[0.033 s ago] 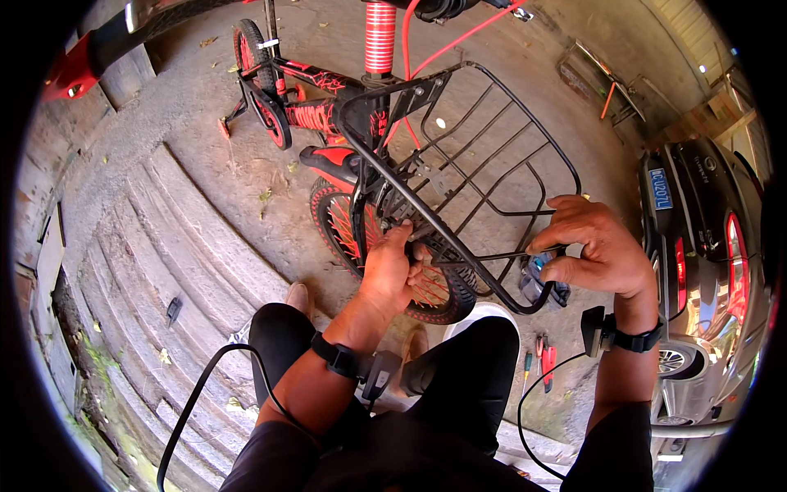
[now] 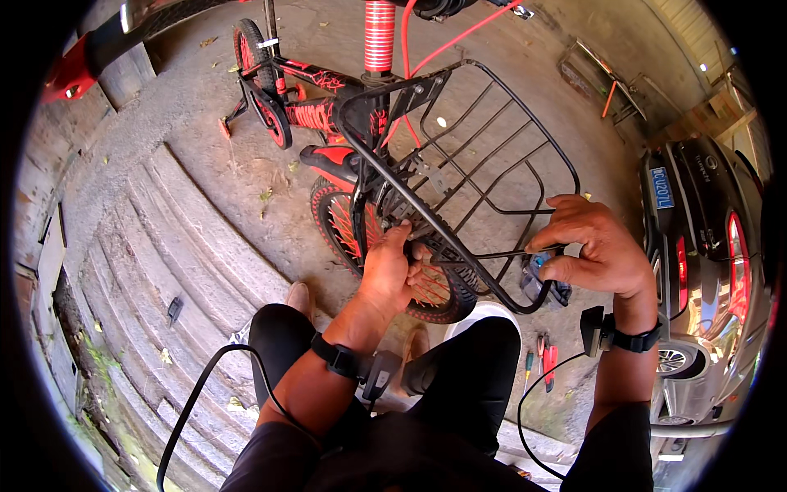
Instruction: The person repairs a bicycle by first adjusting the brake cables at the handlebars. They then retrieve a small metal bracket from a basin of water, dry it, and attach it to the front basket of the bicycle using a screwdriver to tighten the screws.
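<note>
A red and black bicycle [image 2: 314, 117] stands ahead with a black wire basket [image 2: 533, 121] tilted over its front wheel [image 2: 443, 306]. My left hand [image 2: 387, 269] is closed on metal parts beside the front fork, under the basket's near side; exactly what its fingertips grip is partly hidden. At the basket's right end, my right hand [image 2: 594, 250] curls its fingers and thumb around the wire frame. A small dark object with some blue [image 2: 549, 283] shows behind the lower right of the basket, partly hidden.
Several hand tools [image 2: 549, 369] lie right of my knees. A white bucket-like object [image 2: 484, 310] is partly behind my leg. A dark car [image 2: 705, 221] stands at right, a leaning metal frame [image 2: 611, 82] behind. Ridged concrete [image 2: 164, 246] covers the left floor; a small dark item [image 2: 174, 310] lies there.
</note>
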Motion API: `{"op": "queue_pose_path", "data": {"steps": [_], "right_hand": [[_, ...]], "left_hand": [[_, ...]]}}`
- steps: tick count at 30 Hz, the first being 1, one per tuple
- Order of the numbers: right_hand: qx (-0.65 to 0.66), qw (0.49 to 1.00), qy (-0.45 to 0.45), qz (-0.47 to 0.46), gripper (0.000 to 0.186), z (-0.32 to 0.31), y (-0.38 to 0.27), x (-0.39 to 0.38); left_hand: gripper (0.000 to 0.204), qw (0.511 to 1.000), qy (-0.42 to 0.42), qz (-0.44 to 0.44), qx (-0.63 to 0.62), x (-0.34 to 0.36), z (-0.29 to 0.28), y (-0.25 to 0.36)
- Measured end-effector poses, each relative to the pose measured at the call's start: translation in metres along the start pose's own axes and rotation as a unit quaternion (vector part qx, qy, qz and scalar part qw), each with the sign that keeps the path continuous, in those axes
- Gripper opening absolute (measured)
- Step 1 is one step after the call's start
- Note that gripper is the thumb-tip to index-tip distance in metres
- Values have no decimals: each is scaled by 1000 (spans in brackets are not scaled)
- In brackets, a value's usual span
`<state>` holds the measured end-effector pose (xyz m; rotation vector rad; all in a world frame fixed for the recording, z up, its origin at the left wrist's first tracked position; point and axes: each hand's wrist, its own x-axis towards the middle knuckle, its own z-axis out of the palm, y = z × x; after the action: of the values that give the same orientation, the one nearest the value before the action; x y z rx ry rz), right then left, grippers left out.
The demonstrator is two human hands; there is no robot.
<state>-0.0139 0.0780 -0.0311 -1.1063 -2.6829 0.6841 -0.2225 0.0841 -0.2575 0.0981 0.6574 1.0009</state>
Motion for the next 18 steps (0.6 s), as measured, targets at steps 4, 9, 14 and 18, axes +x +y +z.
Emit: {"op": "queue_pose_path", "data": {"steps": [4,9,14,18], "right_hand": [[-11,999,-3,45,40,4,3,-4],[-13,998,50,24,35,8,6,-11],[-46,961,272,31,30,24,8,-24],[72,860,489,129,13,61,18,-60]], "left_hand": [[23,1000,7,14,9,3,-8,-8],[27,1000,9,17,9,-11,-3,-6],[29,999,-2,12,35,-20,-13,-11],[28,999,0,-3,39,-38,-10,-12]]}}
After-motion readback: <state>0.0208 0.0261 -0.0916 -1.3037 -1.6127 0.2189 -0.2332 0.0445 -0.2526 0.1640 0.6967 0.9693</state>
